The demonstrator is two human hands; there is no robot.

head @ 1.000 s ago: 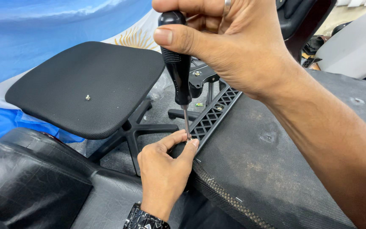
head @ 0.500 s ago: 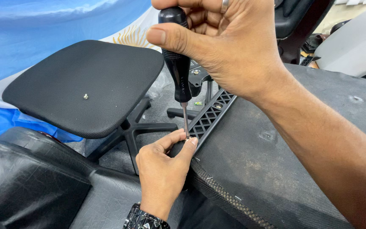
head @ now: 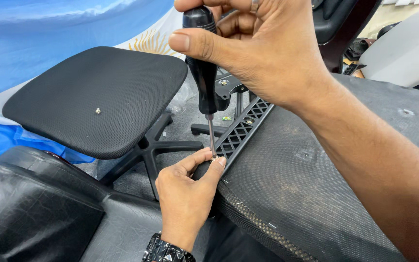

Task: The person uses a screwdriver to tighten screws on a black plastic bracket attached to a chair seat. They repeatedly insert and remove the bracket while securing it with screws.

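The right hand is clenched around the black handle of a screwdriver, thumb pressed flat across the front of the grip, while the left hand pinches thumb and forefinger together at the tool's tip, steadying what looks like a small screw — too small to make out clearly — against the corner of a black lattice bracket. Compared with a second ago little has shifted: the thumb has crept a bit further round the handle and the view has moved in slightly, but the tip sits at the same spot on the bracket and the left fingers have not let go. That reads as a screw being turned in place rather than a tool being repositioned, with the fastener not yet seated firmly enough to stand without the pinch. The screwdriver stands nearly upright, its long axis running from the handle at top down to the thin shaft, tip pointing down and a touch toward the person. The bracket's long axis runs diagonally, from the left fingers up and away to the right, along the edge of a grey fabric panel. A black seat pad with one screw in it lies to the left, well apart — a wristwatch shows on the left wrist.
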